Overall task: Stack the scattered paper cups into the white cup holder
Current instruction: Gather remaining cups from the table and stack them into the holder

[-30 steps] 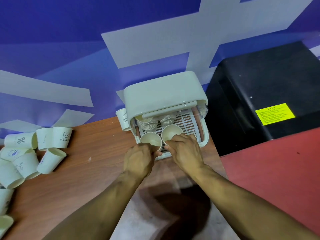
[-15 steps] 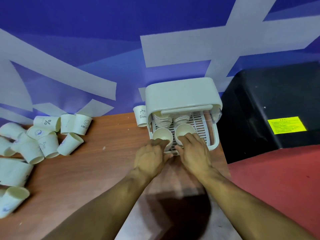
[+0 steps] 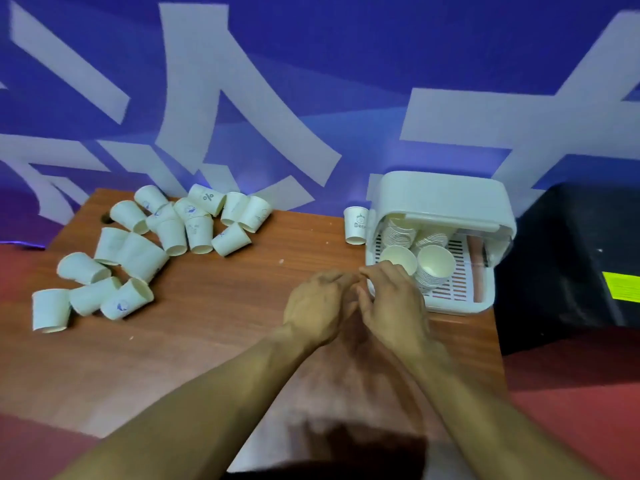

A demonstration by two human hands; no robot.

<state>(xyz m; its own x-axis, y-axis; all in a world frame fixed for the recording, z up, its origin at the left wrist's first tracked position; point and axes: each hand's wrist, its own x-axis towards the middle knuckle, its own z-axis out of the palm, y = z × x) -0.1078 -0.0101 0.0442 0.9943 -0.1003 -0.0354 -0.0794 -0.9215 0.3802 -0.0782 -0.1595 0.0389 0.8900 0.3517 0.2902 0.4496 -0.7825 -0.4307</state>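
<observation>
The white cup holder (image 3: pixel 440 197) stands at the table's right end, its lid raised over a slotted tray. Two front stacks of paper cups (image 3: pixel 435 265) lean in the tray, with more stacks behind them. One cup (image 3: pixel 356 226) stands upside down just left of the holder. Several loose cups (image 3: pixel 157 244) lie scattered across the table's far left. My left hand (image 3: pixel 318 303) and my right hand (image 3: pixel 393 301) hover close together before the holder's front left corner. Both have loosely curled fingers and hold nothing. The right hand hides part of the tray's corner.
The wooden table (image 3: pixel 225 317) backs onto a blue wall with pale shapes. A black box (image 3: pixel 568 258) with a yellow label (image 3: pixel 621 285) sits right of the holder. Red floor shows beyond the table's left and right edges.
Both hands have come off the two front cup stacks and drawn back to the left of the tray. The view has swung left, bringing the scattered cups into sight.
</observation>
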